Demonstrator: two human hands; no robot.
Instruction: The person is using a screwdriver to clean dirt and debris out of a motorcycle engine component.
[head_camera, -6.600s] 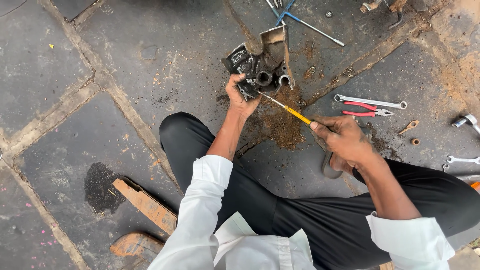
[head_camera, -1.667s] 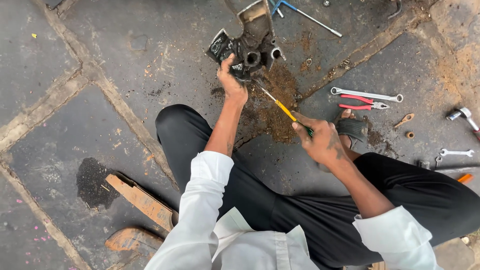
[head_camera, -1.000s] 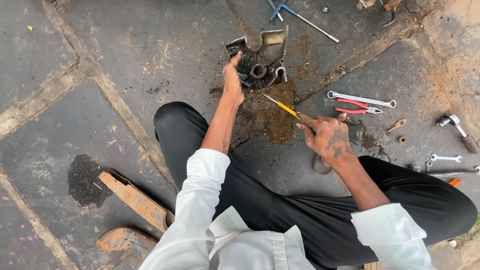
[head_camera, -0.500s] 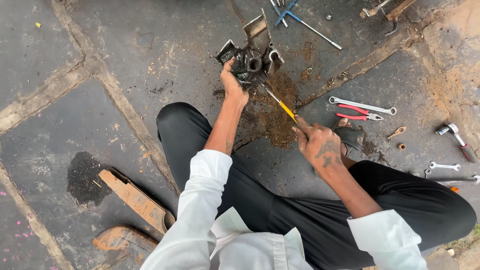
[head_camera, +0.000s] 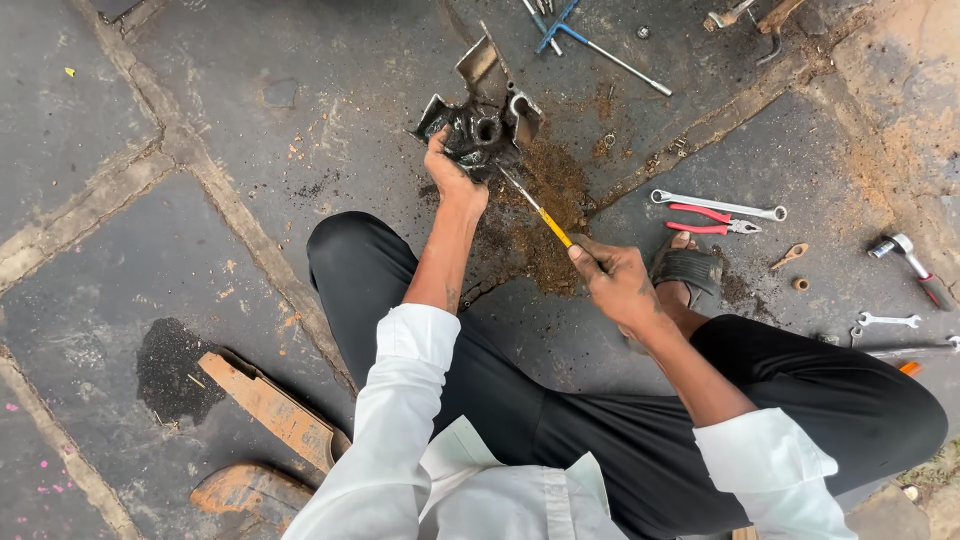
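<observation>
- The left hand (head_camera: 447, 172) is clenched on the near edge of a dark, greasy metal engine part (head_camera: 478, 122), which sits tilted on the stone floor (head_camera: 150, 250) just beyond the person's left knee.
- The right hand (head_camera: 612, 283) is closed tight around the handle of a yellow-shafted screwdriver (head_camera: 537, 210); the shaft runs up and left from the fist, and its tip meets the underside of the metal part.
- Under and beside the part lies a patch of brown rusty dirt (head_camera: 545, 205).
- The screwdriver's handle is buried in the fist, so its shape and colour cannot be made out.
- Whether the tip sits inside a hole of the part or only against it cannot be told.
- To the right, well apart from the hands, lie a spanner (head_camera: 718, 206) and red-handled pliers (head_camera: 710, 220), touching or nearly so.
- A sandalled foot (head_camera: 686, 270) shows just past the right hand, partly hidden by it.
- A ratchet tool (head_camera: 908, 262) lies near the right edge; more tools at the top are cut off.
</observation>
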